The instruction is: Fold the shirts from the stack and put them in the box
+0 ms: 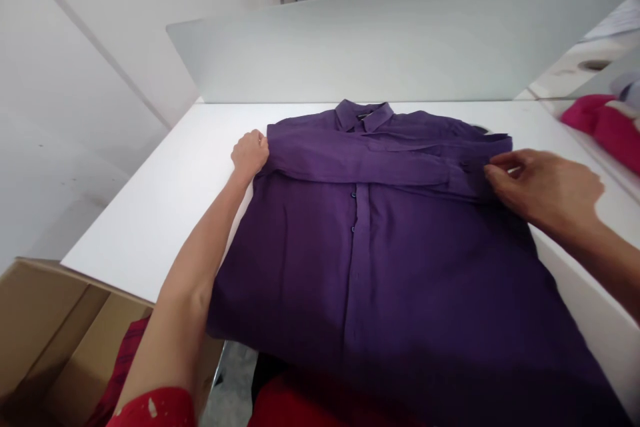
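A purple button-up shirt [410, 267] lies front side up on the white table, its collar [363, 116] toward the far edge. Both sleeves [350, 157] are folded across the chest, one over the other. My left hand [251, 155] is closed on the shirt's left edge, near the shoulder fold. Over at the right edge, my right hand [547, 183] pinches the sleeve at the cuff between thumb and fingers. The shirt's lower hem hangs over the near table edge, toward my body.
The white table [150, 207] has an upright pale panel [350, 53] along its back. On the floor at the lower left stands an open cardboard box [45, 327] with red checked cloth [125, 360] inside. Pink fabric [605, 127] lies at the right.
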`<action>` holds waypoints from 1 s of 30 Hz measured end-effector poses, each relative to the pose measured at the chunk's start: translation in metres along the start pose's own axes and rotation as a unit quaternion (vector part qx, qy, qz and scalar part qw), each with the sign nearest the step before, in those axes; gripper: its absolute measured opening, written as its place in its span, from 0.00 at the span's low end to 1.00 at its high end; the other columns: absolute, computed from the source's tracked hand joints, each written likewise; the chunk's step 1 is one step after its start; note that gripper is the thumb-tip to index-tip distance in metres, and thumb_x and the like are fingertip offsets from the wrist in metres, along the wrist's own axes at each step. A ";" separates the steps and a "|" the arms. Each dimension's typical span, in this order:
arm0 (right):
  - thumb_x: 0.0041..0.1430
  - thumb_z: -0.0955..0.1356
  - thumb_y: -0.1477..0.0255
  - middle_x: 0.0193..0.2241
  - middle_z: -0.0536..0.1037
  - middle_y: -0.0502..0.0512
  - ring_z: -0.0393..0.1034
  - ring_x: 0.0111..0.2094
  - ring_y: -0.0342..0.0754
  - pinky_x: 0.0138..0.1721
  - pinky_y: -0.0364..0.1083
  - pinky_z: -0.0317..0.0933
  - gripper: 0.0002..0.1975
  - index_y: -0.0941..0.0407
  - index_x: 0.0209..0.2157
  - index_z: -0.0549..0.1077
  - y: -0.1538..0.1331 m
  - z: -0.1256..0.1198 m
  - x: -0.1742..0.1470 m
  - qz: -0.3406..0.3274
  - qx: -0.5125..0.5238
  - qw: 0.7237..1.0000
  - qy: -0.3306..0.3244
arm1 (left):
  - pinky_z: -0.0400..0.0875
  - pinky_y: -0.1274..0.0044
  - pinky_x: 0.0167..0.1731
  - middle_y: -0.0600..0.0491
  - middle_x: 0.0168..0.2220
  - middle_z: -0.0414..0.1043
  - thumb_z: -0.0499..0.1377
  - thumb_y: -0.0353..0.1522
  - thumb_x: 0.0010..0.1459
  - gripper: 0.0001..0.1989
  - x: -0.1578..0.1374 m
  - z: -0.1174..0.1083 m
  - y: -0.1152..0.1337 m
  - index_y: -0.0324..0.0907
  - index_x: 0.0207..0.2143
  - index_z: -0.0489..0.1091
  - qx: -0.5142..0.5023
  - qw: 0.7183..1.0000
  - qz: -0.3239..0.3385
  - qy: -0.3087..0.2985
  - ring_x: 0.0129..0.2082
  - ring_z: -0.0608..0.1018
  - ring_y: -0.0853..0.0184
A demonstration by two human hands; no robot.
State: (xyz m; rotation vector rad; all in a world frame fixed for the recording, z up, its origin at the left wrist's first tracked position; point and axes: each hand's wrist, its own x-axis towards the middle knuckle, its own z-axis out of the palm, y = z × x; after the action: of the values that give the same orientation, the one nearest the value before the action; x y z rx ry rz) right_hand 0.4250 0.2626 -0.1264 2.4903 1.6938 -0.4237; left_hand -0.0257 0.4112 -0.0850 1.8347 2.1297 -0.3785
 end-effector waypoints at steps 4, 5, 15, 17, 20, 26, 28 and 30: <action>0.68 0.59 0.58 0.62 0.73 0.71 0.68 0.62 0.66 0.62 0.63 0.64 0.29 0.59 0.61 0.73 -0.037 -0.026 -0.005 -0.117 0.066 0.991 0.026 | 0.60 0.65 0.68 0.41 0.69 0.65 0.44 0.36 0.73 0.25 -0.011 0.002 0.016 0.39 0.67 0.65 0.021 0.984 0.177 -0.016 0.68 0.68 0.55; 0.69 0.59 0.58 0.65 0.70 0.71 0.65 0.66 0.66 0.66 0.63 0.60 0.30 0.61 0.64 0.71 -0.045 -0.027 -0.004 -0.166 0.079 0.983 0.012 | 0.57 0.66 0.70 0.40 0.71 0.61 0.45 0.37 0.73 0.27 -0.013 0.006 0.021 0.38 0.69 0.62 0.027 0.976 0.212 -0.031 0.71 0.64 0.55; 0.72 0.53 0.47 0.73 0.55 0.75 0.49 0.74 0.67 0.71 0.66 0.49 0.43 0.66 0.73 0.57 -0.045 0.027 -0.004 -0.169 0.046 0.976 -0.131 | 0.42 0.62 0.75 0.49 0.79 0.43 0.41 0.52 0.73 0.36 -0.020 0.038 0.026 0.47 0.77 0.49 0.048 0.963 0.226 -0.137 0.79 0.46 0.57; 0.71 0.53 0.45 0.73 0.56 0.74 0.48 0.74 0.67 0.71 0.67 0.50 0.44 0.64 0.74 0.58 -0.044 0.027 -0.005 -0.152 0.039 0.979 -0.129 | 0.44 0.62 0.75 0.48 0.79 0.43 0.40 0.52 0.73 0.37 -0.021 0.035 0.025 0.46 0.77 0.50 0.052 0.965 0.223 -0.129 0.79 0.47 0.56; 0.70 0.52 0.42 0.73 0.57 0.69 0.49 0.74 0.67 0.70 0.67 0.51 0.44 0.57 0.74 0.58 -0.045 0.026 -0.005 -0.132 0.036 0.983 -0.121 | 0.46 0.61 0.74 0.46 0.79 0.45 0.39 0.51 0.73 0.36 -0.023 0.031 0.022 0.46 0.76 0.52 0.065 0.966 0.225 -0.107 0.78 0.50 0.56; 0.68 0.51 0.39 0.74 0.56 0.66 0.48 0.75 0.67 0.71 0.67 0.49 0.46 0.54 0.75 0.57 -0.043 0.031 -0.003 -0.124 0.038 0.984 -0.118 | 0.49 0.61 0.74 0.47 0.78 0.48 0.39 0.51 0.73 0.35 -0.023 0.028 0.008 0.49 0.76 0.52 0.083 0.970 0.207 -0.094 0.77 0.54 0.58; 0.68 0.50 0.38 0.74 0.56 0.66 0.47 0.75 0.66 0.71 0.67 0.49 0.47 0.54 0.75 0.57 -0.043 0.032 -0.003 -0.124 0.039 0.984 -0.118 | 0.49 0.61 0.74 0.47 0.78 0.47 0.39 0.51 0.73 0.35 -0.021 0.028 0.006 0.49 0.76 0.51 0.083 0.971 0.204 -0.097 0.77 0.54 0.58; 0.67 0.50 0.38 0.74 0.56 0.67 0.48 0.75 0.66 0.71 0.68 0.49 0.47 0.54 0.75 0.57 -0.043 0.032 -0.003 -0.125 0.042 0.984 -0.117 | 0.48 0.60 0.74 0.47 0.78 0.47 0.39 0.52 0.72 0.36 -0.018 0.029 0.006 0.49 0.76 0.51 0.080 0.972 0.199 -0.101 0.78 0.52 0.58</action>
State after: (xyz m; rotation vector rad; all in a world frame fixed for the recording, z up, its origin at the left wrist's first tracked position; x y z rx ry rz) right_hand 0.3787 0.2690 -0.1528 2.1808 1.9272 -0.7939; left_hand -0.0152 0.3842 -0.1045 2.1479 1.5908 -0.6201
